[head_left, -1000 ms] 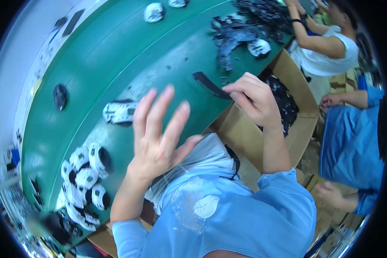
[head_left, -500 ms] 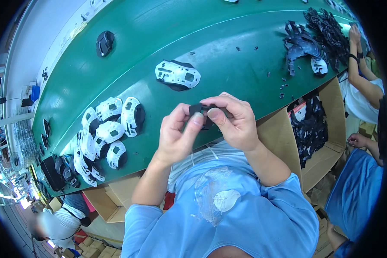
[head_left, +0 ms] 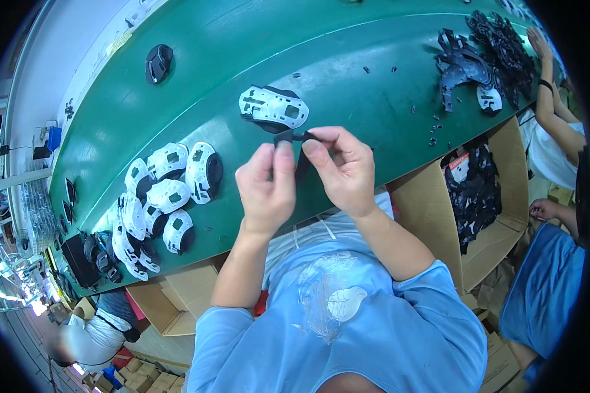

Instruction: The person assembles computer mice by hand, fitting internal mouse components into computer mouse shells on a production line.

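Note:
In front of my chest, my left hand (head_left: 267, 187) and my right hand (head_left: 342, 171) pinch a black strap (head_left: 284, 136) between thumbs and fingers. Part of the strap hangs down between the hands; a narrow dark piece bridges the two pinches, too small to make out fully. Just beyond my fingertips on the green table (head_left: 347, 98) lies a white shell with black padding (head_left: 273, 108), with square openings in its top.
Several similar white shells (head_left: 168, 196) are heaped at the left. Small black clips (head_left: 434, 131) are scattered to the right, before a pile of black straps (head_left: 498, 52). An open carton (head_left: 426, 216) with black parts stands by the table edge. A co-worker's arm (head_left: 557, 124) reaches in at far right.
Both my hands have moved forward and up toward the white shell, still holding the black strap. The co-worker's hand at far right has shifted.

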### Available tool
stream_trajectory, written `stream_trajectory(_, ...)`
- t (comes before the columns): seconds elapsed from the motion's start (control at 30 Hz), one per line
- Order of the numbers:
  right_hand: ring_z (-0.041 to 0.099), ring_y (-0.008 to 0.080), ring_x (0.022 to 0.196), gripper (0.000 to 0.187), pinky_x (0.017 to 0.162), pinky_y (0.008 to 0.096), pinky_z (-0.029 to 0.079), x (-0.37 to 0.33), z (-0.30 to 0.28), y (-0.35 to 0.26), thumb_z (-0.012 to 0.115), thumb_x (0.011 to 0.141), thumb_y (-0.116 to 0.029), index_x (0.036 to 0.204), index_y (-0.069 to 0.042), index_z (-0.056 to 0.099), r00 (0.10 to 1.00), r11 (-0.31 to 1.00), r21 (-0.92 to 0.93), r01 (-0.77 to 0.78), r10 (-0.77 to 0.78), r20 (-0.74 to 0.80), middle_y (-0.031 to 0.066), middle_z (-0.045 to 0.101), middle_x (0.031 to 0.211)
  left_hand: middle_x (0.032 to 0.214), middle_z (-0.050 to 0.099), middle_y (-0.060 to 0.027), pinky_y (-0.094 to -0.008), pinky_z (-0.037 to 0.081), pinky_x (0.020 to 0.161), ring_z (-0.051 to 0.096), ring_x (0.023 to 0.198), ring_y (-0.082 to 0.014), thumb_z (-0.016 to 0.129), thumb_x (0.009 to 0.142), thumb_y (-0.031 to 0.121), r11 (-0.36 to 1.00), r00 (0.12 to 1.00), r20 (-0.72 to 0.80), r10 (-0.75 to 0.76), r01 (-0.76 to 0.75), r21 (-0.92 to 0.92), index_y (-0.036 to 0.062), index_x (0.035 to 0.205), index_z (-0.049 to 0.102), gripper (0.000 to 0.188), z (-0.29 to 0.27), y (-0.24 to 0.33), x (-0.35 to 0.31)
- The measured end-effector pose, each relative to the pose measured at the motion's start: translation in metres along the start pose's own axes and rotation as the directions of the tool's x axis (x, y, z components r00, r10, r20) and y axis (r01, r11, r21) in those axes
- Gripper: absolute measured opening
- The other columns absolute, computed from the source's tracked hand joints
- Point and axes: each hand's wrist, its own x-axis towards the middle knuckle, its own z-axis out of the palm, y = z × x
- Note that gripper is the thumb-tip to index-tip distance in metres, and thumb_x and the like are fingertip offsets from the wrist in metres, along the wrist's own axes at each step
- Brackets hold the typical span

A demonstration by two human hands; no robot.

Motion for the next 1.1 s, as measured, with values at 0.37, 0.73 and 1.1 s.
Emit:
stream_trajectory(0.37,0.059,0.0056,0.074,0.016,0.061,0.0204,0.048,0.004,-0.019,0.020,0.059,0.100,-0.008,0.113,0.000,0.066,0.965,0.941,0.314,-0.126,0.043,0.258,0.0015,0.066,0.092,0.066,0.044,0.0054,-0.0228,0.029,0.055,0.036,0.061,-0.0034,0.048,0.108,0.029,0.529,0.846,0.436,-0.307,0.532,-0.661,0.0072,0.074,0.051,0.041,-0.008,0.012,0.000)
stream_trajectory(0.73,0.068,0.0126,0.078,0.014,0.063,0.0244,0.051,0.017,-0.049,0.001,0.071,0.089,-0.005,0.102,0.000,0.073,0.898,0.983,-0.148,0.106,-0.031,0.438,0.0086,0.073,0.096,0.062,0.043,0.0036,-0.0256,0.030,0.053,0.036,0.058,-0.0070,0.056,0.101,0.028,0.147,0.290,0.956,-0.051,0.949,-0.280,0.0114,0.066,0.047,0.040,-0.030,0.008,-0.003)
stream_trajectory(1.1,0.066,0.0297,0.101,0.060,0.087,0.0435,0.052,0.029,-0.055,-0.048,0.078,0.078,-0.047,0.124,-0.010,0.069,0.549,0.513,-0.321,0.796,-0.389,0.740,0.0125,0.061,0.136,0.117,0.065,-0.0102,-0.0324,0.049,0.092,0.061,0.106,-0.0186,0.050,0.101,0.021,0.368,0.468,0.879,-0.089,0.836,-0.407,0.0014,0.127,0.061,0.034,-0.009,0.001,0.021)
